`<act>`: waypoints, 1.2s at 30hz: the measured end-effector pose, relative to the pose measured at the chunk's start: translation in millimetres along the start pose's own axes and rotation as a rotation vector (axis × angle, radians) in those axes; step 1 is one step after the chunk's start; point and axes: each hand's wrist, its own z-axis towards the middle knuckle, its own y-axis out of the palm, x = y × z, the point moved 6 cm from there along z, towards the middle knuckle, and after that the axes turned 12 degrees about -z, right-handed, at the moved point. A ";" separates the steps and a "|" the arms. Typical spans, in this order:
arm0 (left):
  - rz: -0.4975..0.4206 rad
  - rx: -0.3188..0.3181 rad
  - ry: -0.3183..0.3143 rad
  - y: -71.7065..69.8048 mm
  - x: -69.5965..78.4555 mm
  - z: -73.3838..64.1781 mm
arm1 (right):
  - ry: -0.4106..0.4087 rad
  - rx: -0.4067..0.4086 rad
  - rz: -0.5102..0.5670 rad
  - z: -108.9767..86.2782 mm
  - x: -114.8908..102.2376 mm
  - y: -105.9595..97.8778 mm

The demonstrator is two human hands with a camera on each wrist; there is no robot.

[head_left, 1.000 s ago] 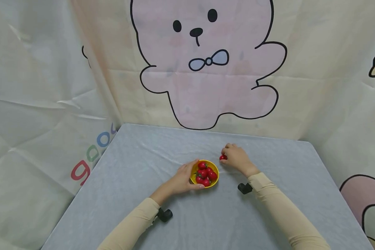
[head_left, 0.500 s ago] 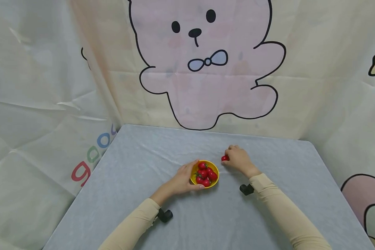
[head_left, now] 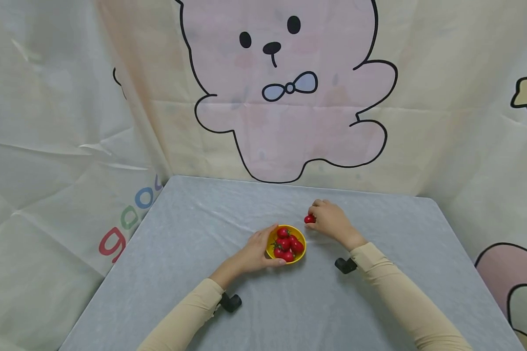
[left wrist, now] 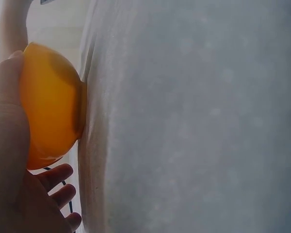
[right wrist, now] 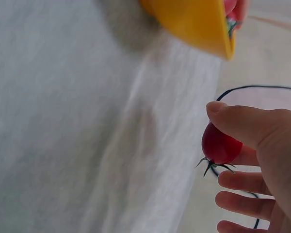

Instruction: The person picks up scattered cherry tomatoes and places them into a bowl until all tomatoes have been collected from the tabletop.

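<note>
My left hand (head_left: 256,251) grips the left side of a small yellow bowl (left wrist: 51,107), thumb at the near rim and fingers at the far one. The bowl stands on the cloth, its base showing against it in the left wrist view. Inside lie several red cherry tomatoes (head_left: 283,243) with green stalks. To the right of the bowl and a little beyond it, my right hand (head_left: 332,220) pinches one more cherry tomato (right wrist: 217,144) between thumb and index finger. Its green calyx is exposed, and the other fingers spread loosely behind it.
A grey-blue cloth (head_left: 167,273) covers the table. Behind it hangs a cream backdrop (head_left: 426,122) printed with a pink bear (head_left: 281,131). Pale curtains rise at both sides. A small black device (head_left: 231,303) sits at my left wrist, another black device (head_left: 345,265) at the right.
The right hand, with its tomato, first shifts slightly right, then back left toward the bowl. The left hand stays on the bowl; the head view turns a little.
</note>
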 end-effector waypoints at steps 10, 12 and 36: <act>0.005 0.008 0.004 -2.2 2.2 -1.1 | -0.060 0.047 -0.017 0.4 -24.6 -23.4; 0.004 0.014 0.002 -2.2 1.8 -1.2 | -0.068 0.049 -0.022 1.1 -29.4 -26.5; 0.007 0.041 0.058 -2.1 1.7 -8.7 | -0.241 0.067 -0.001 -1.5 -93.4 -27.5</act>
